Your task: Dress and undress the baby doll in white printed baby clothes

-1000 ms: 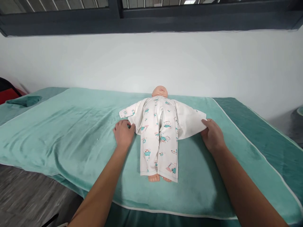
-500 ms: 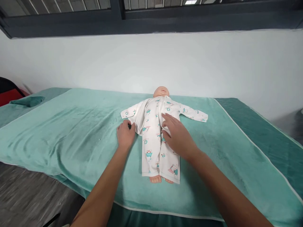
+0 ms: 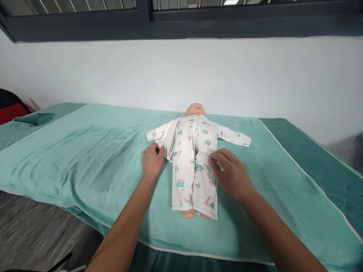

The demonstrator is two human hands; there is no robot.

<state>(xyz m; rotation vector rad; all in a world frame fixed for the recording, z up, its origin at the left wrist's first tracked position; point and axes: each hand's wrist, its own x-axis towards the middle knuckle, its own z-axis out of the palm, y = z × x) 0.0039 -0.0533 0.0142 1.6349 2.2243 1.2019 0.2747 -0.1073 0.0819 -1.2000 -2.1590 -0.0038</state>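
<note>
A baby doll (image 3: 195,109) lies on its back, its head toward the wall and its feet toward me. It wears a white long-sleeved romper (image 3: 183,170) printed with small teal and pink figures. Both sleeves are spread out sideways, and the feet show below the hems. My left hand (image 3: 152,160) is closed at the edge of the romper's left flap, thumb and forefinger curled together at the cloth. My right hand (image 3: 231,172) pinches the romper's right side at waist height. The fingertips of the left hand are partly hidden.
A light teal blanket (image 3: 93,151) with pale edging covers the bed, over a darker teal cover (image 3: 309,155). Behind stands a white wall (image 3: 170,75) under a dark window frame (image 3: 85,28). A red and black item (image 3: 13,111) is at the far left.
My right hand has moved from the middle of the romper to its right side, and its fingers have closed on the cloth. My left hand stays at the left flap.
</note>
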